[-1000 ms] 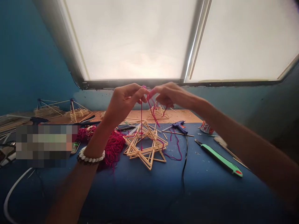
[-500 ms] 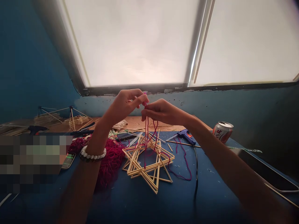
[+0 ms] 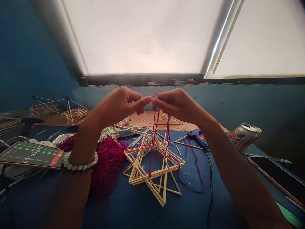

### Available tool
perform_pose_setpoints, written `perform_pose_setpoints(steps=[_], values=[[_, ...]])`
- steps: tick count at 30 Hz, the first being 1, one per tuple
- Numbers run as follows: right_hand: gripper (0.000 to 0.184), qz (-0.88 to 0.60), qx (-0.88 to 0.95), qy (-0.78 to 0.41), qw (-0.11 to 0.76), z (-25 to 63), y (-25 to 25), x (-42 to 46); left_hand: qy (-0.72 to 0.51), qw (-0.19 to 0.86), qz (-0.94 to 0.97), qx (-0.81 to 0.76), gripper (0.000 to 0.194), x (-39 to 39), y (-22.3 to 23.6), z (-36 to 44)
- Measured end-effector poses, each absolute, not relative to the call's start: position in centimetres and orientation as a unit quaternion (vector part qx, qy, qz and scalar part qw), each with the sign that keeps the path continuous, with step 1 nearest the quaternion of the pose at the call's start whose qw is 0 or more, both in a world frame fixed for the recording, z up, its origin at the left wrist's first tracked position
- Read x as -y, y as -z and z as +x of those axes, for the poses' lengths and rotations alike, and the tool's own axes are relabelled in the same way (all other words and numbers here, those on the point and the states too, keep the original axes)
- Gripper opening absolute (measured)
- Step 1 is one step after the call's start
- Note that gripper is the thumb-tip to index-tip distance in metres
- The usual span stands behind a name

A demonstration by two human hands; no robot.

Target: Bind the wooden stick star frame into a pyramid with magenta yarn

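A room with a blue-painted wall and a bright frosted window is seen, with a blue-covered table below it and a bare wooden surface beyond. On the blue cover, a star-shaped frame of wooden sticks is laid flat, directly below the hands and a little toward the near side. Its points are spread in several directions, so no clear long axis can be told, and neither hand is clearly nearer to it. The left hand and right hand are held together in the air, and magenta yarn strands are pinched between their meeting fingertips and hang down into the frame. A magenta yarn heap is piled just left of the frame, and a blue hot glue gun is placed to its right. A soda can and a smartphone are seen farther right. Compared with the frame half a second earlier, the right hand is raised level with the left, and the can and smartphone are shown more fully.
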State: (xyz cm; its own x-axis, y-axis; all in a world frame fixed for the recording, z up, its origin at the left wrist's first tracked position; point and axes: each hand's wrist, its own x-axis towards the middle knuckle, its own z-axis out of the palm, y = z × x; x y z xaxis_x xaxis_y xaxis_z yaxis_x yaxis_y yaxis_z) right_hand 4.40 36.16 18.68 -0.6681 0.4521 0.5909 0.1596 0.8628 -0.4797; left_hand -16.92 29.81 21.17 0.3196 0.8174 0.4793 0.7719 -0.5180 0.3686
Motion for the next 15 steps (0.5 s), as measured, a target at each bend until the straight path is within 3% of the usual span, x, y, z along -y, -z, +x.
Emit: perform_pose_setpoints(steps=[10, 15], values=[[0.038, -0.266, 0.846, -0.213, 0.41, 5.0, -17.6, -39.3, -0.213, 0.147, 0.87, -0.421, 0.02, -29.8, -20.3, -16.1], [0.036, -0.358, 0.831, -0.206, 0.373, 6.5, -16.7, -41.6, -0.18, 0.191, 0.871, -0.416, 0.02, -29.4, -20.0, -15.5]])
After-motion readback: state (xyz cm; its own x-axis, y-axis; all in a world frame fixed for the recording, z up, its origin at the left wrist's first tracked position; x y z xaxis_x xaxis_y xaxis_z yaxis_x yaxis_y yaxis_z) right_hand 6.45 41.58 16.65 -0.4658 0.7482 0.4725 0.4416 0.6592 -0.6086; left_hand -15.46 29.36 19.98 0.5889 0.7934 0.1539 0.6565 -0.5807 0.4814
